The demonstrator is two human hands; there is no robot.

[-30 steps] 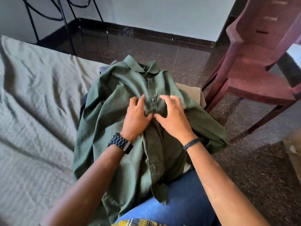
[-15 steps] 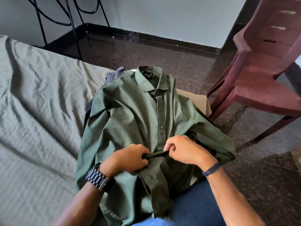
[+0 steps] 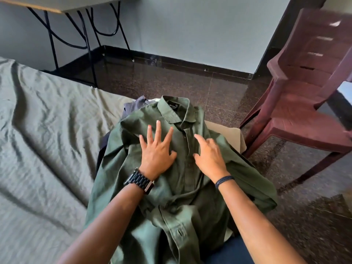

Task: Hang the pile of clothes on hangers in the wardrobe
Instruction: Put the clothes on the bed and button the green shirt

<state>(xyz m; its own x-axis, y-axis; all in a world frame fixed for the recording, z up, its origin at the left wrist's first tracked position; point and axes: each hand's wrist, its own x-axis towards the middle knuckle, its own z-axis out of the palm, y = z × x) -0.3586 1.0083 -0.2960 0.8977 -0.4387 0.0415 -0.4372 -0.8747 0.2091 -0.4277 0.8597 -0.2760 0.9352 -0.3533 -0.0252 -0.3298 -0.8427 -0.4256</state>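
Note:
A dark green button shirt lies front up on top of the pile of clothes at the bed's edge, its collar with a black label pointing away from me. My left hand rests flat on the shirt's chest with fingers spread. My right hand rests on the other side of the button placket, fingers loosely bent, holding nothing. A navy garment and a beige one peek out from under the shirt. No hanger or wardrobe is in view.
The grey-green bed sheet stretches to the left. A maroon plastic chair stands close on the right on the dark speckled floor. A table with black metal legs stands at the back left by the wall.
Half a second ago both hands pinched the placket low on the shirt. They have let go and moved up onto the chest. The view has tilted up.

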